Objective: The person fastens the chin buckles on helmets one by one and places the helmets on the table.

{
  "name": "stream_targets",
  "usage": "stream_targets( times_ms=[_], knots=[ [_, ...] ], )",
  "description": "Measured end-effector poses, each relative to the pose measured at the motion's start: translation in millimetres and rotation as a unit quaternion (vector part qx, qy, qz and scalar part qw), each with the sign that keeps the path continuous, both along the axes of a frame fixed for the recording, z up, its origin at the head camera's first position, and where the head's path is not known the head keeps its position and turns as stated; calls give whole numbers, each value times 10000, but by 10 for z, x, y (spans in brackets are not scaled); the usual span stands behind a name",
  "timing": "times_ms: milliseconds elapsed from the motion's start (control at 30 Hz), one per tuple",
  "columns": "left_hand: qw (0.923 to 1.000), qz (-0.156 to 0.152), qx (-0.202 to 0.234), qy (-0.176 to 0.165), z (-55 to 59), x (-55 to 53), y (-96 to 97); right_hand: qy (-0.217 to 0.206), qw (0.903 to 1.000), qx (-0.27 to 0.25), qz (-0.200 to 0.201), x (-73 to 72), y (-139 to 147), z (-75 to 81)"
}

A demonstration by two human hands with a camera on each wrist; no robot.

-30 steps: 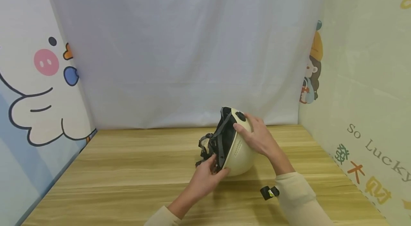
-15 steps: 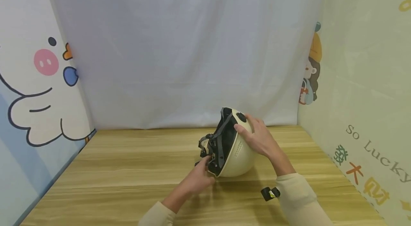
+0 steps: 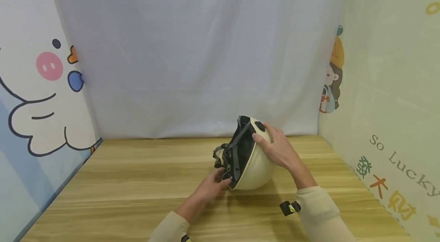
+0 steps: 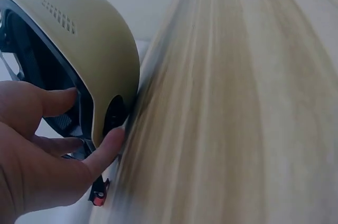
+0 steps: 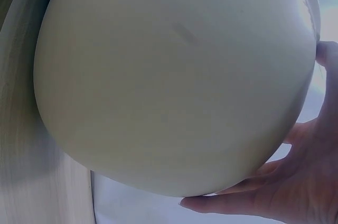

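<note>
Fingers of the right hand point(image 3: 278, 149) curl round the helmet point(image 3: 259, 172), tipped on the table point(image 3: 144, 181); the left hand point(image 3: 209, 187) straddles its rim point(image 4: 91, 110), pinching or not I can't tell. A firm right grip should prevent rolling.

The head view is softly and evenly lit, a shadow falling on the desk point(image 3: 137, 184) beneath the helmet point(image 3: 261, 169). The left wrist view is dimmer and bluish, the desk's grain smeared soft. The right wrist view looks hazy, with glare at upper right and the fingers point(image 5: 237, 203) of the right hand point(image 5: 303, 182) shaded.
</note>
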State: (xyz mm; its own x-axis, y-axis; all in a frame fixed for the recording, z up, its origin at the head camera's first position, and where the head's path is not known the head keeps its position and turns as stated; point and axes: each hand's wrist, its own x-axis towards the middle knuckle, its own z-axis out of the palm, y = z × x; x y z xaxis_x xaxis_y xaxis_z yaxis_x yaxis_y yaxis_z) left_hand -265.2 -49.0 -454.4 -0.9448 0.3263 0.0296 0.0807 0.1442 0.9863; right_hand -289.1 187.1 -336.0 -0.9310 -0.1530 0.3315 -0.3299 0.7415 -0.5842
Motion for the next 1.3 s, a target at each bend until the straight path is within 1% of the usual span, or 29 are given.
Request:
stream_targets(
  times_ms=[67,167,267,333,400,433,567,733,800,833,933,1033,1167,1300],
  knots=[
    [9997,1,220,-138,-29,-28,3,0,10000,-25,10,-3,16,-11],
    [9986,49,487,-214,-74,-73,-7,26,9999,-84,65,-10,38,-36],
    [9968,100,758,-242,-88,-98,-24,59,9997,-173,133,-10,48,-63],
    [9949,78,954,-305,-85,-102,-28,77,9996,-223,158,-9,51,-77],
    [9940,62,1049,-316,-91,-108,-30,86,9994,-270,183,-7,51,-83],
    [9936,63,1077,-348,-90,-108,-29,85,9994,-272,191,-5,52,-84],
    [9941,87,1043,-276,-87,-112,-34,208,9991,-331,155,4,61,-68],
    [9936,-16,1128,13,-72,-107,-57,338,9987,-374,21,3,62,-48],
    [9928,-52,1195,75,-67,-109,-57,340,9987,-377,-35,1,60,-47],
    [9925,-42,1222,43,-64,-112,-54,355,9986,-376,-62,1,60,-49],
    [9929,87,1184,-72,-63,-125,-46,413,9985,-347,-70,1,67,-52],
    [9936,234,1100,-107,-72,-143,-49,589,9979,-251,-12,-6,84,-54],
    [9925,427,1127,-199,-48,-146,-61,888,9959,-86,139,-20,109,-56],
    [9908,650,1121,-378,-27,-146,-69,996,9946,4,289,-21,126,-59]
  ],
)
